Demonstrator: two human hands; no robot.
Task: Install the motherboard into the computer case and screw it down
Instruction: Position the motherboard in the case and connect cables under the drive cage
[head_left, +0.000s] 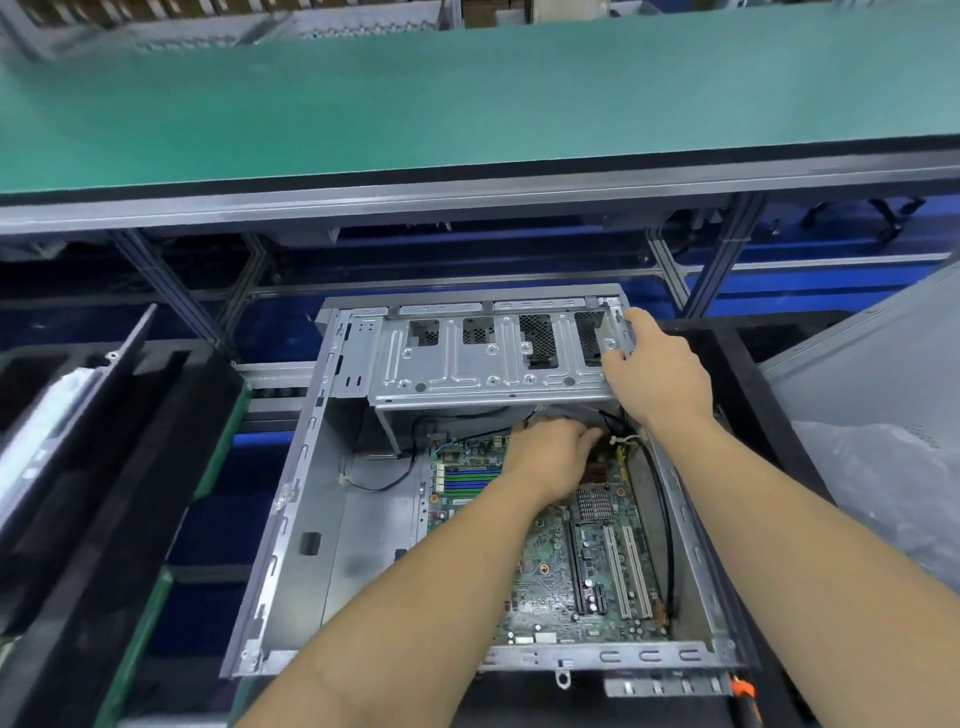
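**Caller:** Forearms fill the bottom of the shot, both reaching into the open computer case (311, 519). Left hand (553, 454) is down at the far end of the motherboard (550, 571), fingers curled over something under the drive cage (488, 358). Right hand (657, 364) has its fingers and thumb clamped on the right end of that cage.

**Analyst:** Where's the board sitting?

**Caller:** Flat inside the case, toward the right wall, white slots (628, 571) and heatsink (594, 504) facing up. A black cable (665, 519) runs down the right side, just beside it.

**Analyst:** So I'd call this the seating step: nudging the board into place, with the cage steadied or held clear. No screwdriver in either hand, so screwing hasn't started, by my read.

**Caller:** Agreed. Next it wants the far edge settled and the mounting holes lined up, cables kept off the board, then a driver and screws.

**Analyst:** What can't you see?

**Caller:** What the left fingers actually grip; the cage shadows it and the hand covers it. Can't tell if any screws are in. An orange-and-black handle (745, 701) is cut off at the bottom edge; could be a tool.
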